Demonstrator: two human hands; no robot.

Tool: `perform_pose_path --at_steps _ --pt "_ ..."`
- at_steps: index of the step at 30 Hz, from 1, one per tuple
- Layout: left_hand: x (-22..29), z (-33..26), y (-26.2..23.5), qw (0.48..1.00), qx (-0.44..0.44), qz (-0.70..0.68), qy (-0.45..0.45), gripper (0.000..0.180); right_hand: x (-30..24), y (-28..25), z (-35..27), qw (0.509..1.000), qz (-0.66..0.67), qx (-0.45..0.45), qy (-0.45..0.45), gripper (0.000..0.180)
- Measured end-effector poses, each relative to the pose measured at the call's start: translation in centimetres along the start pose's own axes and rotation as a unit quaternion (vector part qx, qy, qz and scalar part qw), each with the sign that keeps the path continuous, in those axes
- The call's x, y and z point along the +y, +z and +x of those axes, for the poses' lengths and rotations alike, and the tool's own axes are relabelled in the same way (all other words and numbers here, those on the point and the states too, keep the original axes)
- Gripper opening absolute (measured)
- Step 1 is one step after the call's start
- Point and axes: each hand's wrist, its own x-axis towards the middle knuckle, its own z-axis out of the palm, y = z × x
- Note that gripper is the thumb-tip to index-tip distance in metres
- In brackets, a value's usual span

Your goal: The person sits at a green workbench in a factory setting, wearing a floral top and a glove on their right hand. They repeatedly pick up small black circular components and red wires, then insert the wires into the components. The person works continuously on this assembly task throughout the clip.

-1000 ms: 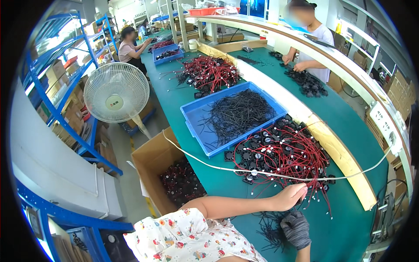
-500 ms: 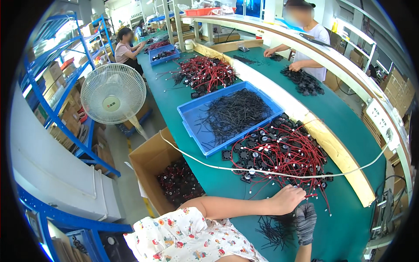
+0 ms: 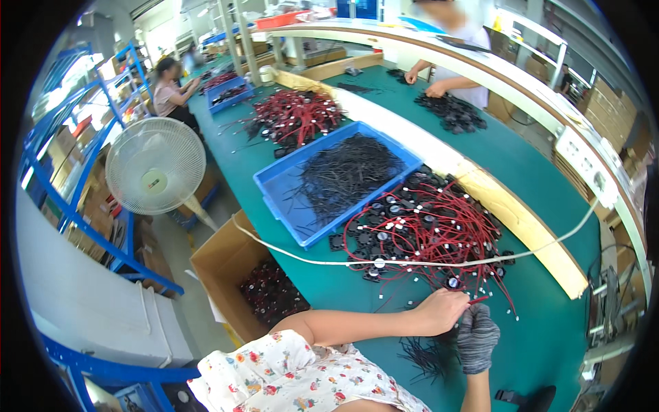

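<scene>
In the head view, the bare left hand (image 3: 439,314) was pinched on a red lead (image 3: 478,300), just beside the gloved right hand (image 3: 478,335), whose grip I couldn't tell. Black strips (image 3: 427,357) lay nearside of the left hand. Lead-handling seemed underway, calling for a steady hold.

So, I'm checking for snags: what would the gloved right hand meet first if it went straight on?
The right hand would probably meet the red wire just ahead, then the wire pile beyond; depth is hard to judge.
</scene>
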Motion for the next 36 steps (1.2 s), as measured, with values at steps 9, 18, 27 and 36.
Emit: perform_pose_path --at_steps 9,18,27,36 --pt "0.8 0.8 -1.5 0.998 0.031 -0.041 -0.039 0.013 1.3 -2.2 1.6 0.993 0.116 -0.018 0.017 0.007" --pt "1.4 1.2 -2.2 0.699 -0.234 -0.635 -0.230 0.030 1.9 -1.9 1.8 0.838 0.479 -0.124 0.229 0.017" --pt "1.7 1.2 -2.6 0.524 -0.255 -0.767 -0.269 0.027 2.9 -2.3 1.4 0.770 0.582 -0.187 0.183 0.026" --pt "1.6 0.8 -1.9 0.517 -0.232 -0.773 -0.286 0.025 1.6 -1.6 0.8 0.792 0.559 -0.102 0.221 0.023"
